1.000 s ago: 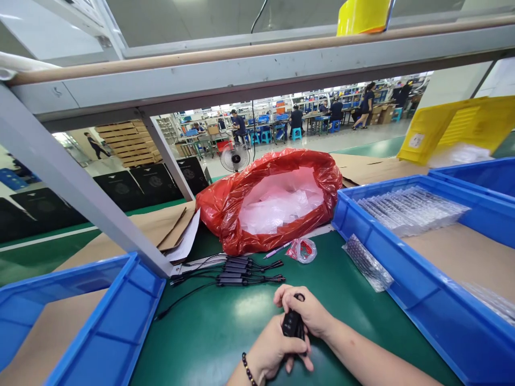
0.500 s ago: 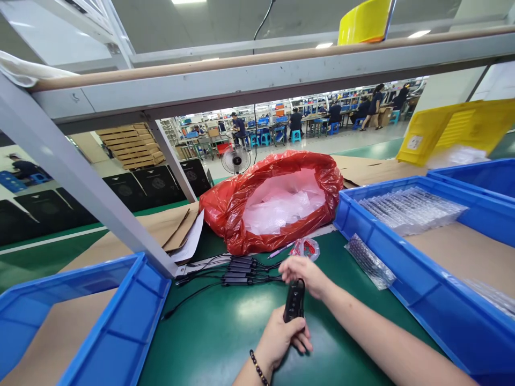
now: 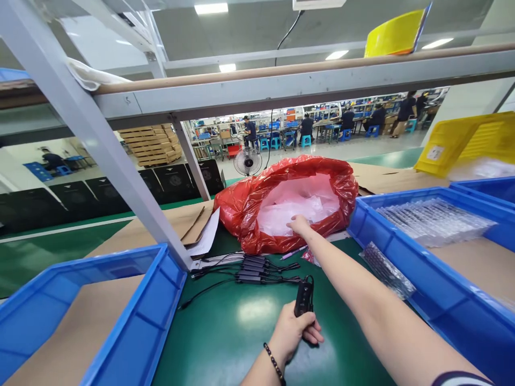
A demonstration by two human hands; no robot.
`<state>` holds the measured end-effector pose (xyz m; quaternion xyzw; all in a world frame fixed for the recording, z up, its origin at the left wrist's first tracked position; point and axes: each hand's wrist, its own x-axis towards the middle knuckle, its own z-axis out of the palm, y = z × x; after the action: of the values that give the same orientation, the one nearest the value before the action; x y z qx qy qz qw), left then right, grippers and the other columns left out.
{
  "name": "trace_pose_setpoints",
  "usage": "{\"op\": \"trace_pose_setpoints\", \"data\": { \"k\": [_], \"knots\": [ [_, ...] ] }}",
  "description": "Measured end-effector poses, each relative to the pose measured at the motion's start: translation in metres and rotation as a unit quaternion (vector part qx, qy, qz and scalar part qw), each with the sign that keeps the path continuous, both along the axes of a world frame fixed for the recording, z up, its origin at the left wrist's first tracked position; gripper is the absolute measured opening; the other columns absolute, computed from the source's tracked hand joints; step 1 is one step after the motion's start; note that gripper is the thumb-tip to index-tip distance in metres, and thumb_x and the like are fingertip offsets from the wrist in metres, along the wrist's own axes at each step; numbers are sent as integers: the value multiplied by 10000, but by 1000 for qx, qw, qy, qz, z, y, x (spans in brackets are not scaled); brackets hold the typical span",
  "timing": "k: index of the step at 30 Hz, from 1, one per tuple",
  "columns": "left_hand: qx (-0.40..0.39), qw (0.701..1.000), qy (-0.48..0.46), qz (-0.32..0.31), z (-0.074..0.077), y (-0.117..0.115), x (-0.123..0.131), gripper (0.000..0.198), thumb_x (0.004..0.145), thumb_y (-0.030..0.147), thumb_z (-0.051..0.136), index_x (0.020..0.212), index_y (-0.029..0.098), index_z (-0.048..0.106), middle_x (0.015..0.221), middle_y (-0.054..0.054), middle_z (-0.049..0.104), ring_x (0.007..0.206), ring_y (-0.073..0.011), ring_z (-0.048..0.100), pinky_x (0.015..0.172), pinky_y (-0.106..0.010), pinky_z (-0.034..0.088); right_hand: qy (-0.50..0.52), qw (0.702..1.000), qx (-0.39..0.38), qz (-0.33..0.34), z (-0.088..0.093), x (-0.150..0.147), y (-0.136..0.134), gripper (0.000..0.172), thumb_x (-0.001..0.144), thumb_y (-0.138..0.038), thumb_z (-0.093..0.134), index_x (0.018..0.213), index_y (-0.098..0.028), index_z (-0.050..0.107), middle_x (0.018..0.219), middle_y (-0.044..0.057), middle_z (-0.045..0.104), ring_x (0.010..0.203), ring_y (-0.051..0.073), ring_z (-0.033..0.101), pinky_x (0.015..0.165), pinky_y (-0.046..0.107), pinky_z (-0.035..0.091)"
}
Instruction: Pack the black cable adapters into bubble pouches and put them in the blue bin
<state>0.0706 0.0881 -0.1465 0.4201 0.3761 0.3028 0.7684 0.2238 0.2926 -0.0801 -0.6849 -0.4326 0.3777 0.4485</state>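
On your green worktop (image 3: 225,332), the crinkled red plastic bag (image 3: 241,206) gapes toward you, with clear pouches (image 3: 289,209) inside. Your right hand (image 3: 300,224) touches the pouches; you cannot tell whether its fingers grip. Your left hand (image 3: 292,332) wraps its fingers round the small black oblong module (image 3: 303,297), whose long axis points away from you, toward the bag.

No legible text anywhere in view. White label (image 3: 433,154) on yellow bin (image 3: 475,140): print too small to read. Round emblems on black cartons (image 3: 164,190) behind the desk: blurred, no letters resolved. Black device (image 3: 303,297): no marking discernible.
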Motion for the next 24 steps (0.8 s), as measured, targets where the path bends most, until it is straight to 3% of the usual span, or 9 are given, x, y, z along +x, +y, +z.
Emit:
{"op": "trace_pose_setpoints", "data": {
  "k": [2,5,9,12,16,19,22,24],
  "knots": [
    [-3,1000,-15,16,0,2,-1,319,579,375,665,671,128,485,547,-45,604,445,-154,603,395,-199,413,41,999,-6,30,4,-7,-16,184,839,-251,540,943,-100,554,781,31,600,639,116,578,610,275,496],
    [11,997,-28,68,1,5,-3,330,610,381,670,708,102,523,642,-88,639,486,-149,614,424,-200,433,107,990,-4,93,2,-14,-63,101,760,-159,580,840,-98,563,595,7,576,499,98,543,536,242,488],
    [46,982,-22,182,1,10,-6,383,641,365,671,875,84,558,823,-136,660,629,-181,646,457,-209,463,171,972,2,163,-23,-19,-141,283,636,-171,652,903,-148,561,681,9,637,543,125,580,533,256,488],
    [81,975,-7,208,1,10,-7,357,650,366,670,842,87,561,721,-108,660,625,-186,641,433,-201,451,256,936,43,236,-45,-18,-179,372,573,-228,728,912,-146,600,793,30,667,676,150,606,624,261,471],
    [83,983,4,163,3,7,-5,336,622,372,690,760,99,550,577,-38,612,494,-147,602,382,-186,414,333,913,37,232,-56,-6,-192,332,657,-388,695,844,-117,650,776,63,674,713,176,620,724,323,452],
    [53,992,-10,110,5,4,-4,350,609,368,694,780,102,545,581,-25,601,514,-163,621,389,-191,426,361,910,31,200,-56,9,-187,297,615,-358,740,748,-104,662,693,55,669,638,157,613,681,300,455],
    [33,999,-3,30,5,2,-3,351,630,357,661,826,86,553,612,-53,624,502,-162,625,376,-185,418,416,901,60,108,-56,22,-178,282,577,-334,769,715,-117,653,655,38,661,601,148,605,657,291,465],
    [20,999,15,-33,4,0,-3,297,624,332,648,758,93,534,639,-79,644,427,-141,599,342,-178,390,451,887,88,39,-56,27,-173,299,545,-324,786,726,-130,649,658,37,663,598,162,609,655,304,475]
  ]
}}
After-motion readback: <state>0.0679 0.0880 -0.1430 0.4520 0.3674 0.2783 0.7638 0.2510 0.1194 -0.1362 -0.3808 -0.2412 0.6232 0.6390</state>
